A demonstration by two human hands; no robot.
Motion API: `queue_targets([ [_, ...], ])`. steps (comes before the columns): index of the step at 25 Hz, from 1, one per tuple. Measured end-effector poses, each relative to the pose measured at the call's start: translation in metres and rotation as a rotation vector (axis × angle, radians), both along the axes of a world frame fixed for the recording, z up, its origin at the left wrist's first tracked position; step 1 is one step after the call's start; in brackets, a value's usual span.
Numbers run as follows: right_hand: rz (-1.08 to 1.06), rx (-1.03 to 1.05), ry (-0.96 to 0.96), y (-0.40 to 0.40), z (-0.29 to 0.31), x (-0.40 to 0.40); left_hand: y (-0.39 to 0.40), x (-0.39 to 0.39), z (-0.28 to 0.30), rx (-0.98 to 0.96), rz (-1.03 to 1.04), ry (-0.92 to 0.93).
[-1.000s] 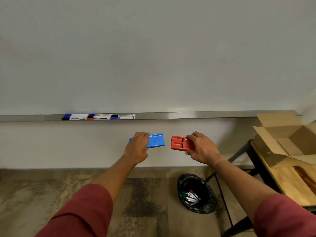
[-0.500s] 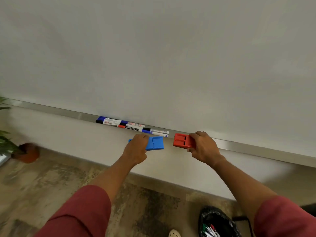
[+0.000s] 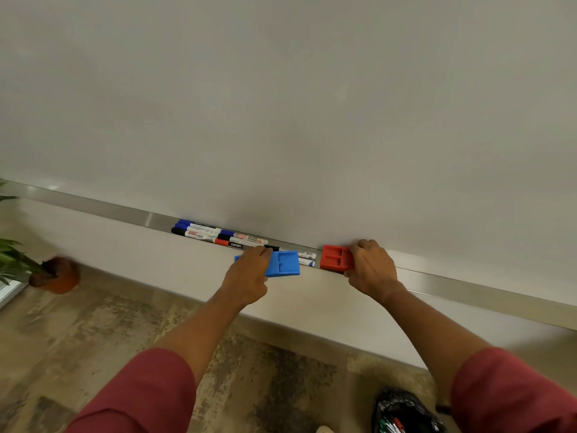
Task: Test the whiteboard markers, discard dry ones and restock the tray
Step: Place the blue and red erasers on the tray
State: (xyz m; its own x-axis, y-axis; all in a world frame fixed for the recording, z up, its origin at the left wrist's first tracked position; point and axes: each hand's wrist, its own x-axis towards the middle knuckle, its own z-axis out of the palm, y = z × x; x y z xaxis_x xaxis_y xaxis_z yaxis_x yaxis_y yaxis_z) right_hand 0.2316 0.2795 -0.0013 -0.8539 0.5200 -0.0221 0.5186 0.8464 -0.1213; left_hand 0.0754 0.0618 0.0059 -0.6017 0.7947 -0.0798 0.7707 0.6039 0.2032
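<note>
A long metal tray (image 3: 118,210) runs under the blank whiteboard (image 3: 281,104). Several markers (image 3: 218,237) with blue, black and red caps lie in it in a cluster. My left hand (image 3: 248,276) grips a blue eraser (image 3: 285,263) just in front of the markers' right end, covering part of them. My right hand (image 3: 371,267) holds a red eraser (image 3: 334,258) at the tray, right of the markers. A gap separates the two erasers.
A bin lined with a black bag (image 3: 402,414) holds several discarded markers on the floor at the bottom right. A potted plant (image 3: 53,275) stands at the left by the wall. Patterned floor stretches below the wall.
Both hands have risen to the tray with their erasers; the red one now sits at the tray. The view has swung left, so the cardboard box and table are gone.
</note>
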Motion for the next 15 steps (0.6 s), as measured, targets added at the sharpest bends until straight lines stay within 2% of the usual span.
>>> queue_targets([
  [8, -0.052, -0.034, -0.054, -0.006, -0.012, -0.018, -0.002, -0.027, -0.001, 0.012, -0.047, -0.008],
  [15, -0.076, -0.07, -0.021, -0.013, -0.02, -0.023, 0.0, -0.038, -0.004, 0.003, -0.097, -0.025],
])
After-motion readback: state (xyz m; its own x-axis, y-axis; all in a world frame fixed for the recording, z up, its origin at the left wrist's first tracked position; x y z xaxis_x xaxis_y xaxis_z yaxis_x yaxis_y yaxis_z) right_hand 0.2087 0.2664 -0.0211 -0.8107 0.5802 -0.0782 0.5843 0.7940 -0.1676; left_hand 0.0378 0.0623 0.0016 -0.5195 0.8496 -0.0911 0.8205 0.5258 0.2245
